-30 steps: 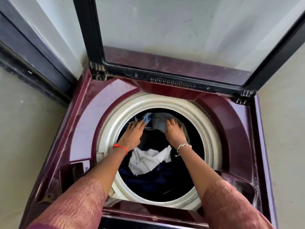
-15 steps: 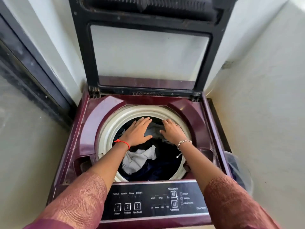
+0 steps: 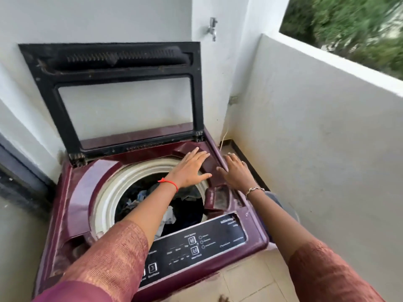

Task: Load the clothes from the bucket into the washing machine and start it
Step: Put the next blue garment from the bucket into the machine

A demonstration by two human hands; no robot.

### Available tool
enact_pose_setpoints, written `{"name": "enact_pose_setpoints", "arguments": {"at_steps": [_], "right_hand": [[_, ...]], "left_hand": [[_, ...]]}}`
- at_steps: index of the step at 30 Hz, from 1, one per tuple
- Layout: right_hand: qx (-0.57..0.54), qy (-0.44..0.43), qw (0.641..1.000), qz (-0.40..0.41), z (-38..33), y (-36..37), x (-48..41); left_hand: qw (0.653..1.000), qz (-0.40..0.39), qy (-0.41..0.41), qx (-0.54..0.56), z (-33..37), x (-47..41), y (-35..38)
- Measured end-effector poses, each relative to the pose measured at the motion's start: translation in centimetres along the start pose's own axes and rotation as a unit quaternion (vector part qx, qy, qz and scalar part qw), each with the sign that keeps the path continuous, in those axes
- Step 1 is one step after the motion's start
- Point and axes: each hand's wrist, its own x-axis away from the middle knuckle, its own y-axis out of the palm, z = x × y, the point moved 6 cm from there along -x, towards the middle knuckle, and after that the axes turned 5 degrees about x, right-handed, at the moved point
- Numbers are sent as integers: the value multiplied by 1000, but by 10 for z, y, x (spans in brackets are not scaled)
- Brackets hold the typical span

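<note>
Reaching across the top of the maroon washing machine (image 3: 72, 192), the person is holding both hands out with nothing in them. The left hand (image 3: 189, 168) is lying palm down, fingers straight and spread, over the back right part of the pale tub ring (image 3: 109, 192) and the maroon deck beyond it; whether it is pressing on the deck or floating just above is not clear. The right hand (image 3: 236, 173) is stretching out just beside it, fingers loosely fanned, over the machine's right edge, and it is gripping nothing either.

The clothes (image 3: 135, 200) are sitting down inside the drum, a jumble of dark, blue-grey and white fabric, below and to the left of both hands and partly under the left forearm; neither hand is touching them. The lid (image 3: 126, 62) is standing open, leaning back against the white wall. The control panel (image 3: 196, 245) is running along the front edge, nearest the person, partly covered by the left sleeve (image 3: 113, 253). A small recessed compartment (image 3: 218, 198) is showing just below the right wrist. A grey rounded shape (image 3: 278, 200) is peeking out beside the machine behind the right forearm, too hidden to identify.
</note>
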Motion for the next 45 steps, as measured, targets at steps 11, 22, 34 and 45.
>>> {"name": "enact_pose_setpoints", "arguments": {"at_steps": [11, 22, 34, 45], "right_hand": [[-6, 98, 994, -43, 187, -3, 40], [-54, 172, 977, -118, 354, 6, 77], [-84, 222, 950, -202, 434, 66, 77], [-98, 235, 917, -305, 464, 150, 59]], "left_hand": [[992, -98, 57, -49, 133, -118, 96], [968, -216, 98, -81, 227, -195, 194], [937, -324, 95, -88, 216, -246, 284], [907, -410, 73, -66, 173, -278, 368]]}}
